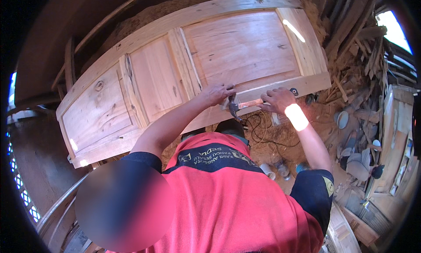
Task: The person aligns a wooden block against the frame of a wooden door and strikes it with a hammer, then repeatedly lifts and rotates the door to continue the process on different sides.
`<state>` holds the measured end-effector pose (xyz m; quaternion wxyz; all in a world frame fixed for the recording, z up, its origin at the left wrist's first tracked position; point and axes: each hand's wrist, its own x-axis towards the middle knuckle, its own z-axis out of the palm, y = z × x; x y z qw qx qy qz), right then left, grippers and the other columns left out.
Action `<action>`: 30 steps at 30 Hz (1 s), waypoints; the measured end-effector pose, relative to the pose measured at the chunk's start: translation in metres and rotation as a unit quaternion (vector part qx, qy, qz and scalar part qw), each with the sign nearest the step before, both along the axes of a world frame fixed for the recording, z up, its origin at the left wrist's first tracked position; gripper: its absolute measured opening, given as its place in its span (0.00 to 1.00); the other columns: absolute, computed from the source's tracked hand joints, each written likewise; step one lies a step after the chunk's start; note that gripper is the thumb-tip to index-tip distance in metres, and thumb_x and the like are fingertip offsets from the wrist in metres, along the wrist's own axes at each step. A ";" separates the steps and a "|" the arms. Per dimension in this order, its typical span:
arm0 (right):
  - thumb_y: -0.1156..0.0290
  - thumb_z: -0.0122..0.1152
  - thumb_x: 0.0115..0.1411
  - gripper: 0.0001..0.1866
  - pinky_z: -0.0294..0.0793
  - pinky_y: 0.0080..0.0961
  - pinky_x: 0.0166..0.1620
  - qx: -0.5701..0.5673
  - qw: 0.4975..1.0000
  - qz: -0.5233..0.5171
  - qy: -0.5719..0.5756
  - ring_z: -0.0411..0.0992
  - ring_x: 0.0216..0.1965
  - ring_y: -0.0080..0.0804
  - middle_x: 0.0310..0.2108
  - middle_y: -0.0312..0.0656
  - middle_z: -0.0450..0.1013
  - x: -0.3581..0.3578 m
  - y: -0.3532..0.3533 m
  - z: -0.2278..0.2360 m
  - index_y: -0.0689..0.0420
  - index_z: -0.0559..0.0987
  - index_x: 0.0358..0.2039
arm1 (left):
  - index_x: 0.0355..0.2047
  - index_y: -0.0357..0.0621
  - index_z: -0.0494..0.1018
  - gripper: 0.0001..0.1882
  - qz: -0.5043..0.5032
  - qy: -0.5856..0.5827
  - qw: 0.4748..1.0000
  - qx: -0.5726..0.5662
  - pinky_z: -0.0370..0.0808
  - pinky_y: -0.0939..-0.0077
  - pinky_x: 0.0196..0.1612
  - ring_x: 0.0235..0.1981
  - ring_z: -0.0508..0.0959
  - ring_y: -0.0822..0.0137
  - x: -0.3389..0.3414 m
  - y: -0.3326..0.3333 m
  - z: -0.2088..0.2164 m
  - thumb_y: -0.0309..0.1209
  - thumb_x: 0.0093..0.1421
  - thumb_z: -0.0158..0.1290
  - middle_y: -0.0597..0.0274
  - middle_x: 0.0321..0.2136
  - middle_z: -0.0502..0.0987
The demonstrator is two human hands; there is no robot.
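A large pale wooden door (196,60) with several recessed panels lies before me. My right hand (280,99) is wrapped round the wooden handle of a claw hammer (250,104), above the door's near edge. The hammer's dark head points left and down, close beside my left hand. My left hand (218,94) rests at the near rail of the door with its fingers bent and close together. What they pinch, if anything, is too small to make out.
A small dark round-faced object (294,91) lies by the door's near right edge. Cables (274,141) run over the brown ground below. Scrap wood (351,73) is heaped at the right. Cups or jars (267,170) stand near my body. Another wooden frame (397,134) leans far right.
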<state>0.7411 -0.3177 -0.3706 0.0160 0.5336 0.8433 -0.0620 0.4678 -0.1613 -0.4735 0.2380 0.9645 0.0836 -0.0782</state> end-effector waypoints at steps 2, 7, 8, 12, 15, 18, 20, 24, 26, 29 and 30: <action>0.40 0.60 0.57 0.22 0.75 0.36 0.32 0.033 0.998 0.025 0.036 0.77 0.28 0.37 0.25 0.36 0.75 0.000 -0.003 0.009 0.48 0.78 0.28 | 0.61 0.58 0.65 0.35 -0.013 0.021 0.999 0.028 0.81 0.65 0.45 0.46 0.79 0.59 0.000 -0.002 0.000 0.28 0.52 0.61 0.66 0.64 0.65; 0.41 0.61 0.56 0.22 0.74 0.37 0.32 -0.015 0.998 0.057 0.008 0.77 0.28 0.36 0.24 0.36 0.74 -0.005 -0.008 0.006 0.48 0.78 0.26 | 0.61 0.57 0.65 0.34 -0.011 0.007 0.999 0.044 0.81 0.64 0.43 0.45 0.79 0.58 0.000 -0.003 0.002 0.29 0.52 0.61 0.67 0.63 0.67; 0.41 0.62 0.56 0.22 0.74 0.38 0.32 -0.018 0.998 0.053 -0.006 0.77 0.27 0.36 0.24 0.36 0.74 -0.003 -0.008 0.002 0.48 0.79 0.26 | 0.60 0.57 0.65 0.34 -0.008 0.006 0.999 0.043 0.82 0.63 0.43 0.44 0.80 0.58 0.001 -0.004 0.002 0.29 0.52 0.61 0.67 0.63 0.67; 0.41 0.61 0.56 0.22 0.76 0.38 0.34 -0.008 1.000 0.021 0.010 0.78 0.27 0.39 0.23 0.37 0.75 -0.012 -0.020 0.003 0.48 0.79 0.26 | 0.60 0.58 0.65 0.33 -0.002 0.018 0.999 0.046 0.82 0.62 0.42 0.45 0.80 0.58 0.003 -0.004 0.004 0.30 0.53 0.61 0.67 0.63 0.68; 0.42 0.62 0.56 0.21 0.77 0.39 0.33 -0.001 1.000 -0.020 0.000 0.78 0.26 0.40 0.23 0.38 0.76 -0.017 -0.015 0.009 0.48 0.79 0.26 | 0.59 0.58 0.66 0.31 0.004 0.005 0.999 0.038 0.81 0.61 0.43 0.45 0.79 0.56 0.001 -0.004 0.001 0.29 0.54 0.59 0.66 0.62 0.68; 0.44 0.64 0.56 0.20 0.77 0.37 0.31 0.026 0.996 -0.090 -0.004 0.78 0.26 0.41 0.23 0.38 0.76 -0.022 -0.015 0.017 0.48 0.79 0.26 | 0.59 0.57 0.67 0.31 0.014 -0.003 1.000 0.027 0.81 0.60 0.44 0.46 0.79 0.55 0.001 -0.002 -0.007 0.27 0.54 0.58 0.65 0.61 0.69; 0.46 0.66 0.56 0.18 0.77 0.36 0.29 0.041 0.992 -0.114 0.027 0.78 0.25 0.41 0.23 0.39 0.76 -0.037 -0.023 0.037 0.49 0.79 0.27 | 0.60 0.56 0.66 0.32 0.037 -0.004 0.999 0.008 0.80 0.59 0.45 0.46 0.79 0.54 -0.017 -0.005 -0.009 0.25 0.54 0.58 0.64 0.60 0.69; 0.51 0.69 0.55 0.16 0.77 0.36 0.29 0.070 0.964 -0.163 0.198 0.77 0.25 0.44 0.22 0.39 0.75 -0.052 -0.059 0.014 0.51 0.81 0.30 | 0.62 0.52 0.64 0.36 0.050 -0.062 0.996 -0.037 0.79 0.59 0.47 0.48 0.78 0.53 -0.077 -0.018 0.006 0.22 0.51 0.58 0.63 0.60 0.68; 0.52 0.71 0.54 0.16 0.78 0.36 0.29 0.046 0.966 -0.202 0.154 0.78 0.26 0.43 0.24 0.39 0.78 -0.078 -0.067 0.022 0.52 0.83 0.31 | 0.63 0.50 0.63 0.39 0.066 -0.029 0.995 -0.069 0.79 0.59 0.49 0.49 0.77 0.52 -0.129 -0.024 0.024 0.20 0.49 0.58 0.63 0.62 0.67; 0.53 0.72 0.54 0.16 0.77 0.35 0.28 0.041 0.948 -0.281 0.142 0.79 0.27 0.41 0.27 0.41 0.80 -0.119 -0.089 0.003 0.53 0.83 0.31 | 0.63 0.50 0.62 0.42 0.095 0.075 0.986 -0.111 0.77 0.59 0.52 0.52 0.75 0.51 -0.198 -0.033 0.039 0.18 0.46 0.59 0.63 0.64 0.64; 0.53 0.71 0.55 0.16 0.77 0.35 0.28 0.047 0.942 -0.286 0.170 0.79 0.27 0.42 0.27 0.41 0.80 -0.136 -0.089 -0.004 0.53 0.83 0.31 | 0.63 0.50 0.62 0.43 0.104 0.063 0.988 -0.095 0.77 0.59 0.53 0.53 0.74 0.51 -0.220 -0.032 0.033 0.18 0.45 0.59 0.63 0.65 0.64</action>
